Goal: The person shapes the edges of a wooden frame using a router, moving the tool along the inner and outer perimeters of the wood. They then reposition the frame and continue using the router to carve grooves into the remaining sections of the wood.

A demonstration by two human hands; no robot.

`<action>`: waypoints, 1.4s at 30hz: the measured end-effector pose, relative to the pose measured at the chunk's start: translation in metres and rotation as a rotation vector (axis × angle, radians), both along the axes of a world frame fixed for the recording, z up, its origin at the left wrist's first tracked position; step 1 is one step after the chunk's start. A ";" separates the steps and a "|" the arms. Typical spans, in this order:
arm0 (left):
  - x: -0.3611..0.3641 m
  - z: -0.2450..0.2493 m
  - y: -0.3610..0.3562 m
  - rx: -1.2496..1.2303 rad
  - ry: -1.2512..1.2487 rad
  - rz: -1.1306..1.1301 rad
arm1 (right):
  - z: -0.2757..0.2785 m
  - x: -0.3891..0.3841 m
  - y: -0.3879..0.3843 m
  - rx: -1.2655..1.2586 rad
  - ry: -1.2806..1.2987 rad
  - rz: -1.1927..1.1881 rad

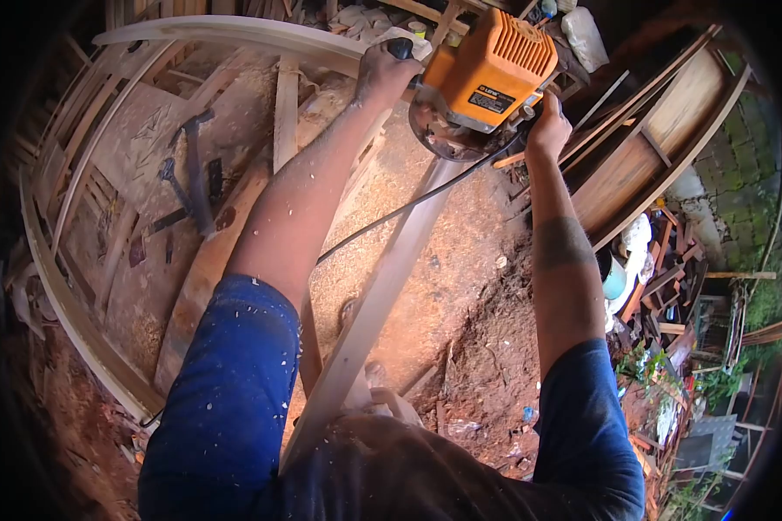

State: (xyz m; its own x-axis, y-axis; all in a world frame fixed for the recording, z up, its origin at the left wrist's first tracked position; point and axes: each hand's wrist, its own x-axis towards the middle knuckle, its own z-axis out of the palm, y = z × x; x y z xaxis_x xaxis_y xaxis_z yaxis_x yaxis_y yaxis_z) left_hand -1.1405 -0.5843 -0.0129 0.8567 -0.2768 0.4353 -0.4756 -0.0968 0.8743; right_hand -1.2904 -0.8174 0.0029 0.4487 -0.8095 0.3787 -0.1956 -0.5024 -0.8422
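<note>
An orange plunge router (pixel 487 74) is at the top of the view, its round base over a long pale wooden board (pixel 374 286) that runs down towards my body. My left hand (pixel 385 74) is wrapped round the black knob on the router's left side. On the other side, my right hand (pixel 548 130) grips the right handle, which my fingers mostly hide. From the router a black power cord (pixel 408 205) trails down to the left, crossing above the board. The cutting bit cannot be seen.
A curved wooden frame (pixel 69 304) arcs round the left side, with a hammer-like tool (pixel 198 174) lying within it. Sawdust (pixel 443 260) covers the ground. At right stand a curved wooden panel (pixel 643 148) and a heap of wood offcuts (pixel 669 286).
</note>
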 end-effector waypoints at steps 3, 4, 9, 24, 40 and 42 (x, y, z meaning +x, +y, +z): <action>-0.001 -0.006 0.006 0.033 0.055 0.005 | 0.002 -0.009 0.012 -0.089 -0.020 0.028; -0.003 -0.006 0.009 0.046 0.059 -0.003 | 0.002 -0.011 0.015 -0.055 -0.024 0.023; -0.021 0.002 0.026 0.113 0.053 0.036 | -0.005 -0.022 0.022 -0.163 -0.043 0.059; -0.065 0.006 0.072 0.002 -0.006 -0.013 | -0.001 -0.054 0.067 0.259 -0.158 -0.005; -0.116 -0.001 0.119 -0.109 0.126 0.001 | 0.001 -0.100 0.119 0.160 -0.093 0.003; -0.120 -0.004 0.126 -0.121 0.168 -0.015 | 0.001 -0.105 0.125 0.189 -0.087 -0.003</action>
